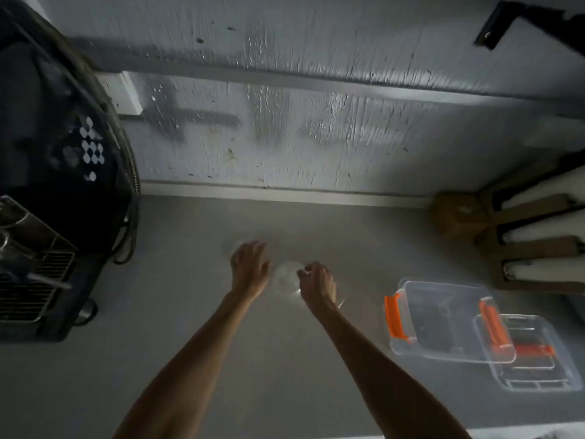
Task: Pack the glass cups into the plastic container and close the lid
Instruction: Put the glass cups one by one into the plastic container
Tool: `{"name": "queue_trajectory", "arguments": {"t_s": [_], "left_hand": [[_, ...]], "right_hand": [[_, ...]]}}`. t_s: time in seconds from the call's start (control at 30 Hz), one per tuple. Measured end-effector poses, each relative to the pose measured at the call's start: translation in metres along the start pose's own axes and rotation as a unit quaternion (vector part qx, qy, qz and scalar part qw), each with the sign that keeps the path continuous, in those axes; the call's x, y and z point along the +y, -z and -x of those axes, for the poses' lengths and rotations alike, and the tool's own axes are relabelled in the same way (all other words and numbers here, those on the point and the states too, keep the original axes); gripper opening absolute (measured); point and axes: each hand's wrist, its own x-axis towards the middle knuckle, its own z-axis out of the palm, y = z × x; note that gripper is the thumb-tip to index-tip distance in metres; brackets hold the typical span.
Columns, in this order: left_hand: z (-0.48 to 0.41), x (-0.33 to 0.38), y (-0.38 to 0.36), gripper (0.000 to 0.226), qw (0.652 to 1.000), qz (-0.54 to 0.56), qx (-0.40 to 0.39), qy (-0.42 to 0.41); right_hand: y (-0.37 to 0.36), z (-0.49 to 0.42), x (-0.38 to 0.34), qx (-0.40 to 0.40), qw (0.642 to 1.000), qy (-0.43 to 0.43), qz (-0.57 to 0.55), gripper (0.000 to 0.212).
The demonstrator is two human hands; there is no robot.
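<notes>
Right hand point(317, 282) pinches the rim of a glass cup point(286, 277) on the grey floor point(190, 312); left hand point(250, 267), fingers spread, holds nothing. Plastic container point(443, 321) lies open, well apart.

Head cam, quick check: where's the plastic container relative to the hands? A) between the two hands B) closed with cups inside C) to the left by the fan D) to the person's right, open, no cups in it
D: the plastic container sits on the floor to the right of the right hand, open and holding no cups, with its lid partly under it.
</notes>
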Motion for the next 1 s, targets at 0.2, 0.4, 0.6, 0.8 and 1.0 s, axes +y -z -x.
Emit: {"name": "queue_trajectory", "arguments": {"t_s": [0.2,0.4,0.6,0.8,1.0], "left_hand": [[-0.033,-0.016,-0.021,0.077,0.968,-0.116,-0.220,0.037],[-0.023,-0.025,-0.037,0.073,0.972,-0.085,-0.213,0.061],[-0.007,-0.019,-0.039,0.073,0.975,-0.084,-0.203,0.045],[0.002,-0.010,-0.046,0.075,0.978,-0.098,-0.183,-0.017],[0.017,-0.006,-0.053,0.086,0.978,-0.137,-0.150,-0.054]], "right_hand": [[-0.029,-0.008,0.000,-0.073,0.990,0.018,0.123,0.057],[-0.031,-0.022,0.008,-0.082,0.986,0.022,0.142,0.063],[-0.031,-0.025,0.003,-0.101,0.984,-0.033,0.140,0.058],[-0.036,-0.029,-0.005,-0.080,0.987,-0.017,0.136,0.056],[-0.040,-0.028,-0.021,-0.023,0.983,0.019,0.180,0.029]]}}
